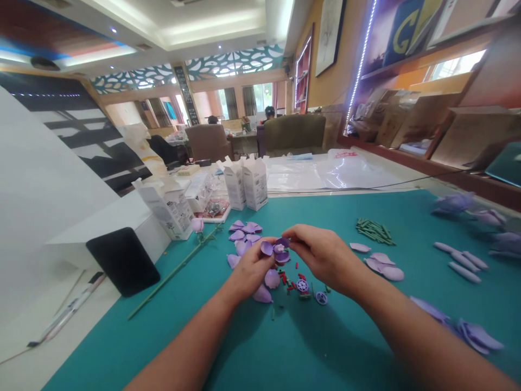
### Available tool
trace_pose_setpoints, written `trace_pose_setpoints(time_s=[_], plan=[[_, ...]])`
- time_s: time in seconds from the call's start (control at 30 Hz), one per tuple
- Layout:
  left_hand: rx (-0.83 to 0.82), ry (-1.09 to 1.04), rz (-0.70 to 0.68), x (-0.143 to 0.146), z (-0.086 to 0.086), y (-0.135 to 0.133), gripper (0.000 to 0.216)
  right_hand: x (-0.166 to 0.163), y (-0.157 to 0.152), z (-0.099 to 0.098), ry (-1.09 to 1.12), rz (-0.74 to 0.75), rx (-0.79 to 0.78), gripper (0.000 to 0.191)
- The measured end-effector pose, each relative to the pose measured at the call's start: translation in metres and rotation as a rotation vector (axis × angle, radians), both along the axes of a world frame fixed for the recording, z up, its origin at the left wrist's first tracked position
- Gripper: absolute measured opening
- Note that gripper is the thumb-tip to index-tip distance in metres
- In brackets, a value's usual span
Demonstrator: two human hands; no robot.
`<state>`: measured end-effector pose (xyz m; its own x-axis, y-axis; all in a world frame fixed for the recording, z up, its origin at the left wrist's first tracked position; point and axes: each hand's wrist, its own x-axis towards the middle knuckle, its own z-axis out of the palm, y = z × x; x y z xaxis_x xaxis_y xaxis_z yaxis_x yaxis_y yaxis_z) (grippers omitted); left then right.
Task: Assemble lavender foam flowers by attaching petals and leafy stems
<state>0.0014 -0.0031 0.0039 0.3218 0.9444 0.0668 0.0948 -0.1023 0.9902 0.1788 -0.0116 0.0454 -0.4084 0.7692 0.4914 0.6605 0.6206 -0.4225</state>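
Note:
My left hand (253, 272) is closed around the base of a partly built purple toy flower (279, 248), its cupped petals spread about a pale centre. My right hand (323, 255) pinches at the flower's right-hand petal, thumb and forefinger together. Loose purple petals (242, 247) lie just beyond and beside my left hand. Below the hands are small red and green pieces (290, 284), with a spoked purple ring (302, 285) and a second purple ring (321, 298) among them. The fingertips partly hide the flower's underside.
A green mat (195, 336) covers the table. To the left lie a long-stemmed toy rose (175, 272) and a black tablet-like slab (122, 262). Open white boxes (255, 185) stand behind. Green sticks (374, 232), pale petals (385, 266) and slim lilac pieces (464, 263) are at right.

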Motion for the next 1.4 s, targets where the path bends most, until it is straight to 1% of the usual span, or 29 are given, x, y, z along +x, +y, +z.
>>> trace_pose_setpoints(time_s=[0.1, 0.23, 0.33, 0.37, 0.43, 0.5, 0.57, 0.7, 0.8, 0.9, 1.07, 1.2, 1.3, 1.4], plan=[[-0.003, 0.01, 0.011, 0.001, 0.0, 0.0, 0.032, -0.001, 0.0, -0.002, -0.006, 0.011, -0.005, 0.018], [-0.041, -0.032, 0.019, 0.001, 0.0, 0.002, 0.034, -0.002, 0.0, -0.001, -0.002, 0.007, -0.026, 0.02], [-0.074, -0.057, 0.039, 0.0, 0.0, 0.002, 0.035, -0.002, -0.002, 0.003, 0.028, -0.013, -0.087, 0.021], [-0.078, -0.065, 0.049, 0.0, 0.001, 0.002, 0.034, -0.002, -0.003, 0.004, 0.035, -0.017, -0.118, 0.023], [-0.079, -0.09, 0.065, 0.0, 0.002, 0.002, 0.033, -0.003, -0.004, 0.005, 0.037, -0.028, -0.17, 0.033], [-0.074, -0.111, 0.064, 0.0, 0.002, 0.002, 0.034, -0.004, -0.004, 0.004, 0.021, -0.034, -0.188, 0.04], [-0.065, -0.11, 0.057, 0.0, 0.001, 0.002, 0.034, -0.006, -0.003, 0.002, 0.006, -0.033, -0.175, 0.04], [-0.02, -0.074, 0.045, -0.001, -0.002, 0.004, 0.032, -0.008, -0.002, -0.002, 0.016, -0.033, -0.14, 0.032], [0.01, -0.044, 0.035, -0.001, -0.004, 0.005, 0.032, -0.009, -0.001, -0.002, 0.021, -0.023, -0.151, 0.026], [0.033, -0.018, 0.025, -0.002, -0.004, 0.004, 0.031, -0.009, -0.001, -0.003, 0.026, -0.017, -0.156, 0.025], [0.033, -0.01, 0.028, -0.001, -0.001, 0.003, 0.031, -0.007, -0.001, -0.004, 0.005, -0.02, -0.114, 0.027], [0.041, 0.032, -0.012, 0.0, 0.002, 0.001, 0.03, -0.006, -0.005, -0.001, -0.069, -0.039, -0.007, 0.038], [0.066, 0.101, -0.04, 0.0, 0.003, 0.0, 0.022, -0.008, -0.007, 0.0, -0.125, 0.052, 0.072, 0.044], [0.052, 0.124, -0.081, 0.001, 0.004, -0.001, 0.013, -0.011, -0.008, -0.003, -0.157, 0.15, 0.085, 0.044]])
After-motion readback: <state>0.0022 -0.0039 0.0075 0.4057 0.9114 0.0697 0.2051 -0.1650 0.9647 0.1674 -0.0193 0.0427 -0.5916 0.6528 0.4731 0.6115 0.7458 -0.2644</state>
